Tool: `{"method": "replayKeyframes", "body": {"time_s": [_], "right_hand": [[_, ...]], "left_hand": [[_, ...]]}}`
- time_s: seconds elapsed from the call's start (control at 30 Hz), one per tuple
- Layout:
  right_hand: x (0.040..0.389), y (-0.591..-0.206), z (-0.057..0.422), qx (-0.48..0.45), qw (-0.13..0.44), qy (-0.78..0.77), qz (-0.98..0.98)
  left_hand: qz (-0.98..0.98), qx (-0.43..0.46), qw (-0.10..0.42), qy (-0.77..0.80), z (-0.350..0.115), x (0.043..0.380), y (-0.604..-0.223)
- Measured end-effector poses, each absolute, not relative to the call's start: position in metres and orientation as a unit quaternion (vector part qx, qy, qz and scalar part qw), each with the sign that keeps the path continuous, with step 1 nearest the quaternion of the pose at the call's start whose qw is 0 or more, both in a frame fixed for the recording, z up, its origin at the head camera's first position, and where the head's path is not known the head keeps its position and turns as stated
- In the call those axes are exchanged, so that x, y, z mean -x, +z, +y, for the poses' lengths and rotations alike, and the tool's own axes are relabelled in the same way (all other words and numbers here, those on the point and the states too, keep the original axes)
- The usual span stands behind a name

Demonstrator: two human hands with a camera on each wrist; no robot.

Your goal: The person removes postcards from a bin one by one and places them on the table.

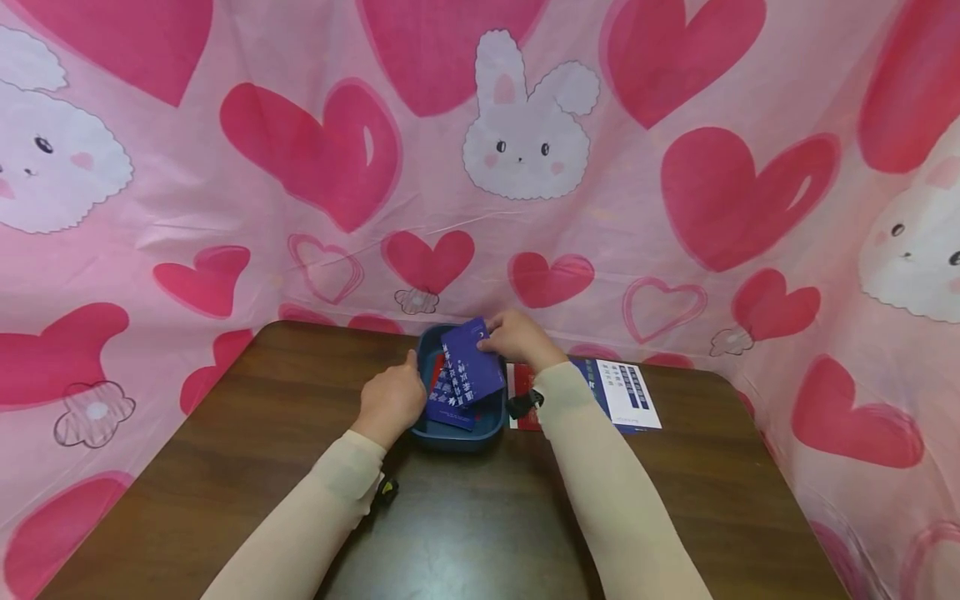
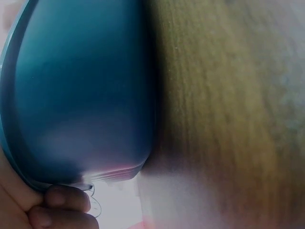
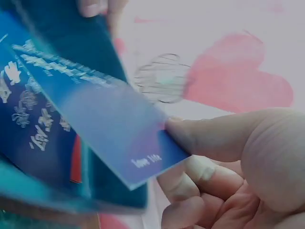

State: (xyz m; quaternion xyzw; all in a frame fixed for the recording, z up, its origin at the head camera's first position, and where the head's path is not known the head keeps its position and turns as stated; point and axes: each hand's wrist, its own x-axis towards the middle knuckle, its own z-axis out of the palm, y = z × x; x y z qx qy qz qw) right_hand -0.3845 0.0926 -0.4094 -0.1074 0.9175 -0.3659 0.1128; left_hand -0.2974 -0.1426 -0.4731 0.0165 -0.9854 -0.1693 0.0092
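My right hand (image 1: 519, 337) pinches the corner of a blue-purple card (image 1: 474, 362) with white writing, thumb on top in the right wrist view. The card slants over a dark blue plastic basin (image 1: 459, 444). Inside the basin lie another blue card (image 1: 450, 414) and a bit of red card (image 3: 76, 162). My left hand (image 1: 392, 398) grips the basin's left rim; in the left wrist view its curled fingers (image 2: 66, 198) wrap the rim's end, beside the basin's smooth outer wall (image 2: 86, 86).
Right of the basin, partly under my right wrist, lie a red card (image 1: 521, 383) and a white printed card (image 1: 630, 393) over blue ones. The brown wooden table (image 1: 720, 467) meets a pink heart-and-bunny curtain (image 1: 442, 208) behind and at the sides.
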Motion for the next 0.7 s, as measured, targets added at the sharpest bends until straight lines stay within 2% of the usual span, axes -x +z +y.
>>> {"method": "replayKeyframes", "body": {"time_s": [0.23, 0.5, 0.7], "right_hand": [[0.384, -0.410, 0.139, 0.076, 0.068, -0.452, 0.886], [0.372, -0.406, 0.194, 0.068, 0.009, -0.409, 0.910], [0.365, -0.398, 0.225, 0.068, 0.014, -0.403, 0.912]], "left_hand": [[-0.985, -0.023, 0.001, -0.169, -0.141, 0.299, -0.473], [-0.985, -0.023, -0.003, -0.174, -0.139, 0.299, -0.473], [-0.984, -0.023, -0.003, -0.179, -0.141, 0.297, -0.472]]}}
